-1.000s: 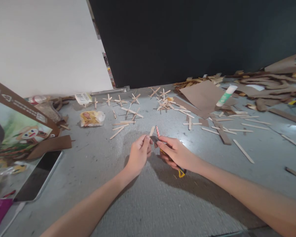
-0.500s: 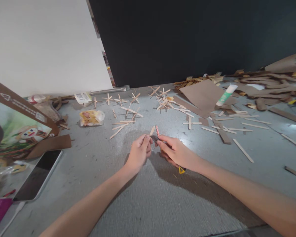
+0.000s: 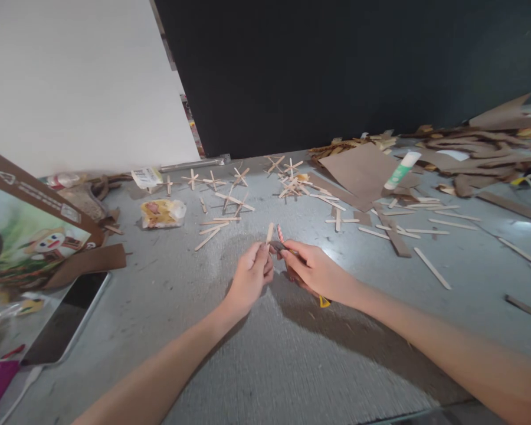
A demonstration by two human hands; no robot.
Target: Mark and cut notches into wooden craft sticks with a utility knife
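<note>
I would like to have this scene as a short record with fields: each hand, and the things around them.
Left hand: pinches a wooden stick that points upward
Right hand: holds a knife-like tool, mostly hidden, yellow end showing
Between hands: striped pink-and-white rod; what holds it is unclear
Ahead: crossed sticks on the gray surface
Right side: white-and-green tube, cardboard, loose sticks
Left side: phone, printed box, yellow packet
</note>
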